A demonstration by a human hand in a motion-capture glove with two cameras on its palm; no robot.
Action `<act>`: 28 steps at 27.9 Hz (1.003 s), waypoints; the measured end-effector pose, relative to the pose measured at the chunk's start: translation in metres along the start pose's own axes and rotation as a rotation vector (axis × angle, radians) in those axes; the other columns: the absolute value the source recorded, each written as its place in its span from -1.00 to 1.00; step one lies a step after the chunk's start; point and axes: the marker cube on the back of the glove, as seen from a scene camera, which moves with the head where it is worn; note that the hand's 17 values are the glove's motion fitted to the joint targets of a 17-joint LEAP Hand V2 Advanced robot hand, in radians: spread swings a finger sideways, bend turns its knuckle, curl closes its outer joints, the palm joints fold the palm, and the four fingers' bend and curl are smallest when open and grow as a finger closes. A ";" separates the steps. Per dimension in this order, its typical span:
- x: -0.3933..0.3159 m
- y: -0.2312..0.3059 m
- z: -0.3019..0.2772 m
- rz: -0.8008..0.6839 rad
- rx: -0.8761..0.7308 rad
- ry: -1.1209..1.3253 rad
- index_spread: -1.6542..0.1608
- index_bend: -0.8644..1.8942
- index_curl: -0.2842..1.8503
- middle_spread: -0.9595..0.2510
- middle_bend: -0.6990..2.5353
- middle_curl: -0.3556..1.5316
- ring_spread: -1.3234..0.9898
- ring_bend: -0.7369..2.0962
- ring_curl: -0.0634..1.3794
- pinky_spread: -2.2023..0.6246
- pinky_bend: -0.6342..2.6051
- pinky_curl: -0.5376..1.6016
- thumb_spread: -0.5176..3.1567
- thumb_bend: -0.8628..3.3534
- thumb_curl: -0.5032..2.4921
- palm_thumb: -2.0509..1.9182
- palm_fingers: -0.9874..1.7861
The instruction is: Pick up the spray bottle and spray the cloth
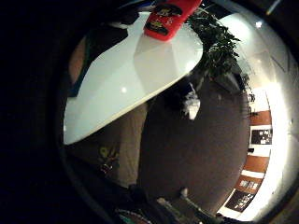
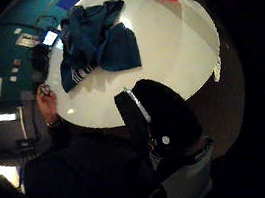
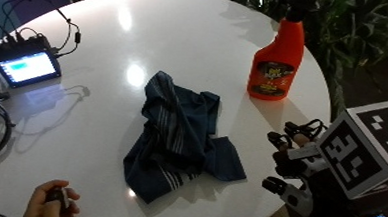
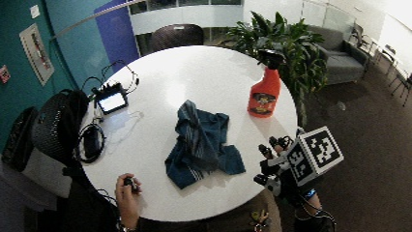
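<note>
An orange spray bottle (image 3: 273, 62) with a black trigger head stands upright near the far right edge of the round white table (image 3: 185, 33). A crumpled dark blue cloth (image 3: 179, 138) with white stripes lies in the middle of the table. My gloved right hand (image 3: 297, 161) hovers at the table's near right edge, a little way short of the bottle and to the right of the cloth, fingers loosely spread and holding nothing. The little finger side palm view shows the bottle (image 1: 170, 16) on the table (image 1: 131, 79). In the thumb side palm view the cloth (image 2: 96, 44) lies spread out.
A small lit screen (image 3: 26, 65) with cables sits at the table's left edge. The person's bare left hand (image 3: 50, 201) holds a small black object at the near edge. A black bag (image 4: 58, 125) is by the left side, and plants (image 4: 283, 38) stand behind the bottle.
</note>
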 end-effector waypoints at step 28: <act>0.005 -0.203 -0.014 0.429 0.397 -0.360 0.44 -0.30 -0.50 0.49 -0.41 -0.32 0.08 -0.15 -0.51 0.65 -0.48 -0.27 -0.06 -0.51 -0.53 0.26 0.29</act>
